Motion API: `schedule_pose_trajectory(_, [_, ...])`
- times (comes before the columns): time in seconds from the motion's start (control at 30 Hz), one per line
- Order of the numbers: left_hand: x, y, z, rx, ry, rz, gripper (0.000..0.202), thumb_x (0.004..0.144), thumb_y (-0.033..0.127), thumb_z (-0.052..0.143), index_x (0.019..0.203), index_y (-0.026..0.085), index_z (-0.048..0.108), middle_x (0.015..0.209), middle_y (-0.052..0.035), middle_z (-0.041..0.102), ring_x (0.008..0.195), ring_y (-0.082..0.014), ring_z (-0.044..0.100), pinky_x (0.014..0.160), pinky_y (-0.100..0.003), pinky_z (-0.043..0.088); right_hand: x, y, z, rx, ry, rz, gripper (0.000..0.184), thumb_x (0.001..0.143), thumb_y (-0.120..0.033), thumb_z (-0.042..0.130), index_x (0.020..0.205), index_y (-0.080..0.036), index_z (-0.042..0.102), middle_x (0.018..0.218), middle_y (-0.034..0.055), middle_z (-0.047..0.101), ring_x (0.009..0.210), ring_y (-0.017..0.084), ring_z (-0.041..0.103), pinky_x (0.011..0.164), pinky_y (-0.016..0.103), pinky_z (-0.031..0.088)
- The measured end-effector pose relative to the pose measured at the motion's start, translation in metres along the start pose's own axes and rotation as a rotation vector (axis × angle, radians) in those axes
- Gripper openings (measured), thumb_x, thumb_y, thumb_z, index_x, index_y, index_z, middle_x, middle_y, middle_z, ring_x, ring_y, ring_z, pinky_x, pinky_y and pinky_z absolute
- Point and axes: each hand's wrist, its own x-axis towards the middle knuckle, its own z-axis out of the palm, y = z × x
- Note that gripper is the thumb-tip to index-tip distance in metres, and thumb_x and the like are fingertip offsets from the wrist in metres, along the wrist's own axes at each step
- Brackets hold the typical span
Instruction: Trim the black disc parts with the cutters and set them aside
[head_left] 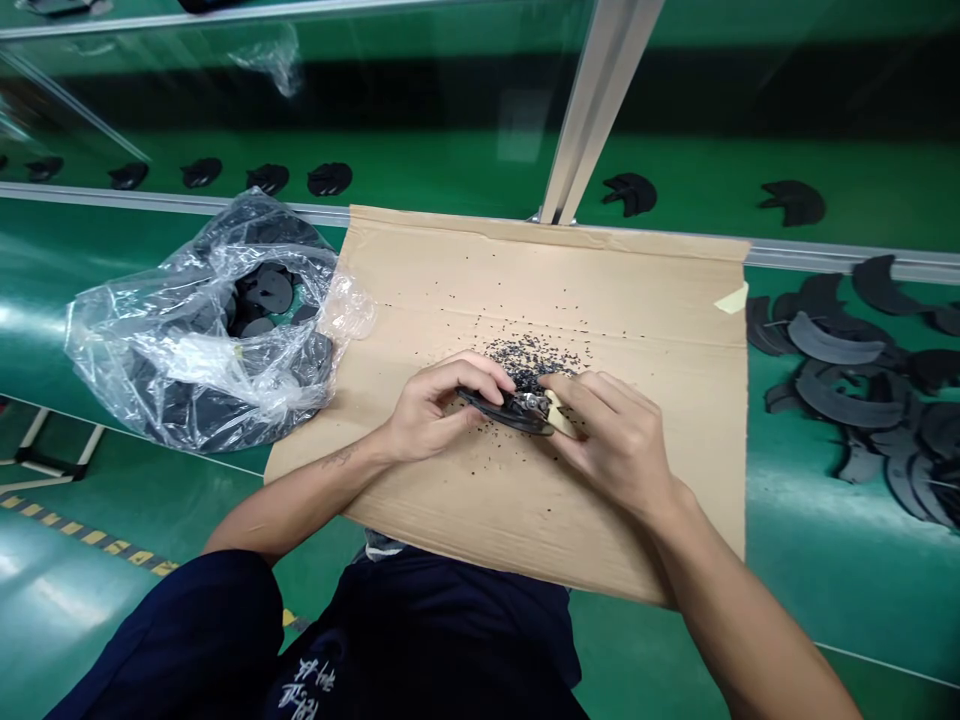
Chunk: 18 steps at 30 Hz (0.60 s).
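Observation:
Over the cardboard sheet, my left hand (442,400) grips a flat, dark, curved plastic part (504,411) between thumb and fingers. My right hand (619,430) is closed round a small pair of nippers (553,408) with pale yellow handles. Their metal head lies against the part's upper side; whether the jaws are apart is too small to tell. Just beyond both hands, a heap of tiny black scraps (532,355) is scattered across the cardboard (450,520).
To the left lies a clear plastic bag (180,360) of black parts. Loose curved black parts (847,390) are piled at the right on the green bench (810,590). A metal post (592,110) rises behind the cardboard, with more parts (330,179) lined up beyond the rail.

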Motion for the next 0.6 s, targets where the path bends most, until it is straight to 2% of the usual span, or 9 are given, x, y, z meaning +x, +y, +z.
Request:
schedule_pose_trajectory(0.27, [0.0003,-0.0011,-0.0014,-0.019,-0.009,0.027,0.005,0.093,0.015,0.066,0.097,0.018,0.068,0.103,-0.0071,0.072,0.098,-0.0143,0.069,0.087,-0.028,0.058,0.0003,-0.0028,-0.0006,0.036,-0.004,0.018,0.019,0.097,-0.025,0.06,0.111,-0.016,0.068,0.077,0.0033,0.064,0.066,0.013,0.055,0.062,0.027,0.043])
schedule_pose_trajectory(0.5, [-0.0004,-0.0018,-0.0014,0.007,-0.016,0.054,0.003,0.093,0.018,0.068,0.096,0.018,0.07,0.103,-0.0078,0.073,0.096,-0.0149,0.07,0.085,-0.029,0.059,-0.0031,-0.0047,-0.0022,-0.151,0.037,-0.035,0.023,0.098,-0.023,0.057,0.117,-0.015,0.068,0.076,0.0043,0.067,0.067,0.014,0.057,0.064,0.027,0.044])
schedule_pose_trajectory(0.6, [-0.0002,-0.0019,-0.0009,0.003,-0.013,0.051,0.004,0.094,0.021,0.068,0.094,0.018,0.07,0.101,-0.0078,0.075,0.094,-0.0149,0.071,0.084,-0.029,0.061,-0.0033,-0.0065,-0.0027,-0.012,0.003,-0.015,0.021,0.098,-0.023,0.059,0.114,-0.015,0.068,0.077,0.0042,0.068,0.067,0.013,0.058,0.062,0.026,0.044])
